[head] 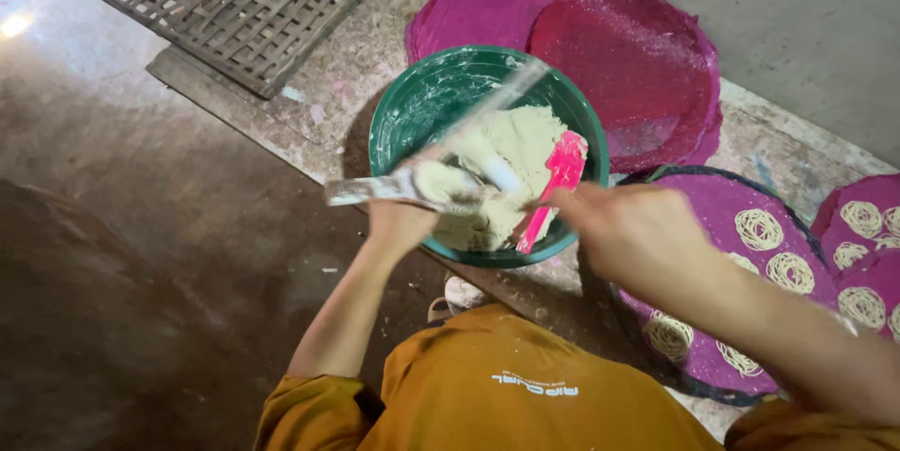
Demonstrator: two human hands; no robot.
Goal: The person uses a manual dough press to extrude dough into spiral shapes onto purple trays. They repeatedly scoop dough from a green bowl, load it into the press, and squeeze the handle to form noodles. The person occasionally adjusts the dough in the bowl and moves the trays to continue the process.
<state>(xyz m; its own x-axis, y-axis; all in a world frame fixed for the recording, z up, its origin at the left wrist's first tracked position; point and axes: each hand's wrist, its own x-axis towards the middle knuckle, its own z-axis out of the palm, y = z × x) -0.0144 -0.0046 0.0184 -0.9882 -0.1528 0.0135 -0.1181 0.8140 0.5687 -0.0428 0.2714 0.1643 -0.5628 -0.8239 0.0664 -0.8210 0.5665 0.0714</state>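
Observation:
A green basin [396, 118] holds a mound of pale, thick paste [525, 142]. My left hand [401, 224] is at the basin's near rim, closed on a flat pale strip tool [361, 191] that carries a lump of paste. A long pale stick [511, 90] slants across the basin, blurred. My right hand [633, 231] is blurred, its fingertips pinched together right beside a pink spatula [566, 162] that leans in the paste. Whether it grips the spatula I cannot tell.
Round magenta trays [637, 57] lie behind the basin on a stained concrete ledge [328, 85]. At the right, more magenta trays [727, 217] carry several pale coiled spirals. A woven lattice mat [234, 1] lies at the top left. The dark floor [141, 273] is on the left.

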